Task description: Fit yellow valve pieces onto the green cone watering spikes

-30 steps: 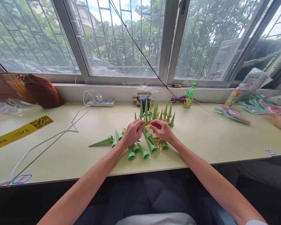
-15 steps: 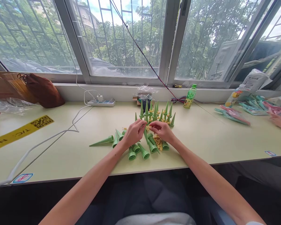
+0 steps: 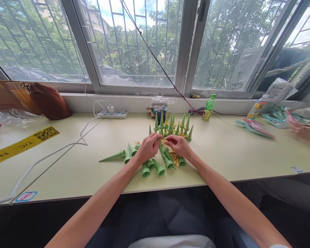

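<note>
My left hand point(image 3: 150, 147) is closed, its fingertips pinching a green plastic cone-shaped spike point(image 3: 160, 150) that points downward. Facing it, my right hand point(image 3: 179, 146) pinches a small pale-yellow plastic piece point(image 3: 163, 141) close against the spike; whether the two parts touch, I cannot tell. Below and around my hands lie several loose green spikes point(image 3: 159, 168) with hollow, ribbed ends. A little heap of yellow pieces point(image 3: 174, 157) sits beneath my right hand. Beyond, several green spikes point(image 3: 171, 124) stand upright in a cluster, with yellow pieces fitted on them.
A small open box point(image 3: 158, 107) stands behind the cluster. Further right is a green drink bottle point(image 3: 209, 107). A power strip point(image 3: 112, 114) with a white cable lies back left. At the far right, another person's hand point(image 3: 306, 132) is near pink and teal packages point(image 3: 255, 127).
My hands stay nearly in place, with the spike and yellow piece still held together. At the far right, the other person's hands have moved and are blurred.
</note>
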`<state>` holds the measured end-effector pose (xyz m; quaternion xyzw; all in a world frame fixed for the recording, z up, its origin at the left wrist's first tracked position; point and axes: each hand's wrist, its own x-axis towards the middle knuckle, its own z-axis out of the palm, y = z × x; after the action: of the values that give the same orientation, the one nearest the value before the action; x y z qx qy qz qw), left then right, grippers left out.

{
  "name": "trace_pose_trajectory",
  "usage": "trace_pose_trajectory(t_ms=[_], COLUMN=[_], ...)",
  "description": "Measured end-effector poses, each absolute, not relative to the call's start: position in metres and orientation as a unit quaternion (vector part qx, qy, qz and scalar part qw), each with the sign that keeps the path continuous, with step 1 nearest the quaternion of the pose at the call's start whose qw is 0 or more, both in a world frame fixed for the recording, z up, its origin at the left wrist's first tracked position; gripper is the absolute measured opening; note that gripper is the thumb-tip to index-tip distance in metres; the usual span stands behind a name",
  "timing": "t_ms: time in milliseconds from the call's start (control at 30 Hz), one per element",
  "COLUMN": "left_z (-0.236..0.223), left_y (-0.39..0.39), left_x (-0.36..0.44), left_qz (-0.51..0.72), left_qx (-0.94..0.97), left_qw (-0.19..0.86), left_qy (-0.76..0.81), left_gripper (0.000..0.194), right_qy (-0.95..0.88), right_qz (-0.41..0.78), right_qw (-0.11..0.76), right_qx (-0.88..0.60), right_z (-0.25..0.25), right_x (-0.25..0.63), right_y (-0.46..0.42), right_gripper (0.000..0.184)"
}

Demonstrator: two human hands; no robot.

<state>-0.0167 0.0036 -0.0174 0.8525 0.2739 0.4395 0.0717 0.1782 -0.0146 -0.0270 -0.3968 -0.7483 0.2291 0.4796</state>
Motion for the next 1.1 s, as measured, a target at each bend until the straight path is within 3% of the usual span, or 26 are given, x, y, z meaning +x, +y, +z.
trace_pose_trajectory(t_ms=[500, 900, 1100], left_z=[-0.0199, -0.0209, -0.02], left_y=[0.0034, 0.0032, 0.0023], left_x=[-0.0163, -0.0166, -0.0164], left_qz=[0.437, 0.438, 0.439], left_qx=[0.853, 0.854, 0.856], left_qw=[0.08, 0.076, 0.082], left_qy=[0.273, 0.271, 0.259], left_gripper=[0.016, 0.015, 0.018], right_qy=[-0.764, -0.769, -0.778], right_qz=[0.19, 0.21, 0.186], right_qw=[0.451, 0.46, 0.443], right_qx=[-0.421, -0.391, -0.405], right_z=[-0.0276, -0.0289, -0.0257], right_x=[0.1797, 0.1799, 0.1794], right_y=[-0.0148, -0.0153, -0.0174], right_gripper=[0.043, 0.027, 0.039])
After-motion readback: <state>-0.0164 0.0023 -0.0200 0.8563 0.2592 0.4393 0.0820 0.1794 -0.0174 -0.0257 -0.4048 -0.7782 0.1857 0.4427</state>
